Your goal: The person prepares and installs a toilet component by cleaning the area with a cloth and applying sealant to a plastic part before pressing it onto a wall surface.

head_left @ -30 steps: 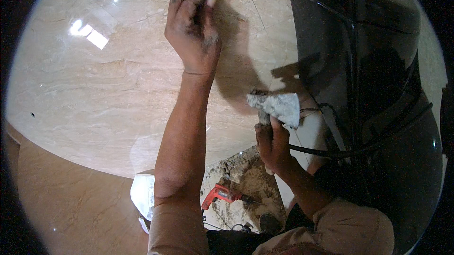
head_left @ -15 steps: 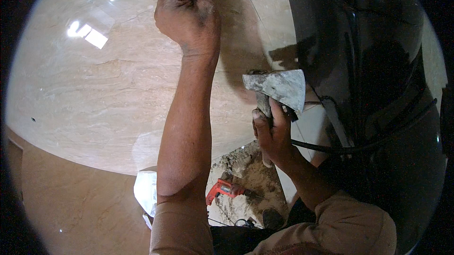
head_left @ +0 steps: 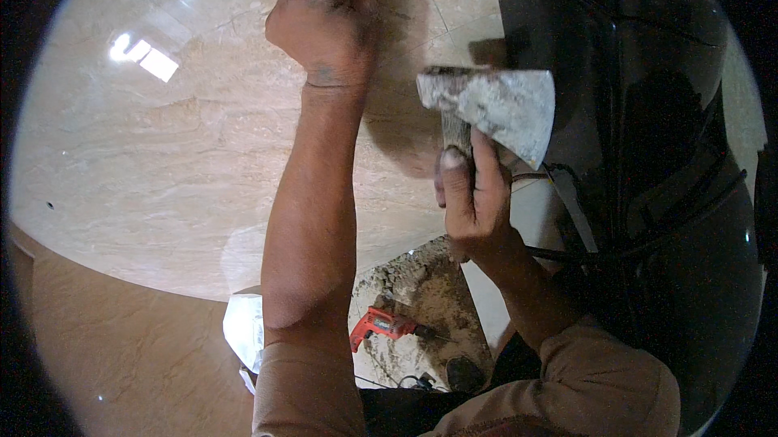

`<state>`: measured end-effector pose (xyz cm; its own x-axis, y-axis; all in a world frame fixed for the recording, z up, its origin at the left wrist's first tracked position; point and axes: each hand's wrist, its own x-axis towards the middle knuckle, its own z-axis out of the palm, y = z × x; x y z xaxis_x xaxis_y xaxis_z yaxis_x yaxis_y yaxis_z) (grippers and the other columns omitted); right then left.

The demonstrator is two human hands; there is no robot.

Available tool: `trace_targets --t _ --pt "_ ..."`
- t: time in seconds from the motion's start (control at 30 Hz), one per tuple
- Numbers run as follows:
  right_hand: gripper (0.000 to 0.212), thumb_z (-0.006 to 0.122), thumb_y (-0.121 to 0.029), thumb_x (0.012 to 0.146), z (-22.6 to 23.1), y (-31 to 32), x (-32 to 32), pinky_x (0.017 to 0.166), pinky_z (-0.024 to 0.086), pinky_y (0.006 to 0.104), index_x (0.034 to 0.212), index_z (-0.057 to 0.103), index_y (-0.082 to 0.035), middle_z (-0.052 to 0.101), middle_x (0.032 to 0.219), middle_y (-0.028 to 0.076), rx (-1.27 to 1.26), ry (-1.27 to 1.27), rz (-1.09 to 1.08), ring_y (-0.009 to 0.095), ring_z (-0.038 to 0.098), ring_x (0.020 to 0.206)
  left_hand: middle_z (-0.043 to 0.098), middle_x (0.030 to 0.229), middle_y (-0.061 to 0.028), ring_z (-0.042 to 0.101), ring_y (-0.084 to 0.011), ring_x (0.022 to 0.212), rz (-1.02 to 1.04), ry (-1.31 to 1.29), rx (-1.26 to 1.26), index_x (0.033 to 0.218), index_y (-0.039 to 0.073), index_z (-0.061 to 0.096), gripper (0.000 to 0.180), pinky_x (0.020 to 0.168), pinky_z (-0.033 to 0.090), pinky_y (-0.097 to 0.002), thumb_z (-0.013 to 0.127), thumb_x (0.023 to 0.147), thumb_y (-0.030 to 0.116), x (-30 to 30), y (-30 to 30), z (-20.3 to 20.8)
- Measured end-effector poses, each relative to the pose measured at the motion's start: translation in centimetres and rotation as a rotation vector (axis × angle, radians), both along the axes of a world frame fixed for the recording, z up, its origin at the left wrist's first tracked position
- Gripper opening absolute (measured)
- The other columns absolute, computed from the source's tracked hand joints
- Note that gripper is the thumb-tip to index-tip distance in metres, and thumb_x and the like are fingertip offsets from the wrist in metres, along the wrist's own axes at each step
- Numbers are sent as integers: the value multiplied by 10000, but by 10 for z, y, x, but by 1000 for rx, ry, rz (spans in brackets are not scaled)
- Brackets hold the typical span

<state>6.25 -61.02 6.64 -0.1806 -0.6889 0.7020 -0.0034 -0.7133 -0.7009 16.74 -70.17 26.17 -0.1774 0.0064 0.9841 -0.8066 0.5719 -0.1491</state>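
Note:
My right hand (head_left: 478, 202) is wrapped round the short handle of a hatchet (head_left: 498, 109), just below its head. The hatchet's head is grey and smeared with pale residue, its wide edge facing right. My left hand (head_left: 324, 27) reaches up against the glossy beige marbled tile surface (head_left: 194, 161). Its fingers are bent and pressed together, with the tips cut off by the top of the view. What they pinch is hidden.
A large glossy black object (head_left: 664, 113) stands along the right, with a black cable (head_left: 567, 256) running across it. Below lie a red drill (head_left: 381, 325) and a dirt-covered sheet (head_left: 438, 295). A white package (head_left: 245, 330) sits beside my left arm.
My right hand has raised the hatchet and shifted slightly right. My left hand has moved a little higher, and its fingertips have gone out of view.

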Motion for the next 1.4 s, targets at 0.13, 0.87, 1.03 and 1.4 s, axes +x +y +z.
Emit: trace_targets --t 0.13,0.87,1.03,1.4 --pt "394 617 -113 963 40 -11 -8 903 520 483 1263 546 133 651 1089 342 -115 76 -203 486 657 995 656 838 -80 647 -197 675 -10 -105 -66 1062 54 740 284 601 505 -290 706 786 -5 6 -7 0" --pt "385 662 -37 900 105 -55 -3 821 563 411 1241 565 114 688 1021 281 -622 55 -496 389 726 931 701 934 -87 695 -250 760 23 -104 -115 1079 70 740 271 643 554 -333 659 822 49 16 -4 -1" --pt "408 642 -47 923 105 -56 -6 796 564 394 1281 530 115 695 998 256 -484 204 -505 307 729 917 701 937 -94 698 -248 768 58 -115 -89 1076 79 738 258 648 558 -334 648 835 65 17 -5 -4" --pt "372 681 -57 904 102 -51 -6 723 565 385 1225 559 88 693 931 255 -629 12 -465 304 740 830 686 904 -66 685 -238 753 41 -99 -133 1069 90 739 242 637 549 -328 649 848 55 17 -5 -2"
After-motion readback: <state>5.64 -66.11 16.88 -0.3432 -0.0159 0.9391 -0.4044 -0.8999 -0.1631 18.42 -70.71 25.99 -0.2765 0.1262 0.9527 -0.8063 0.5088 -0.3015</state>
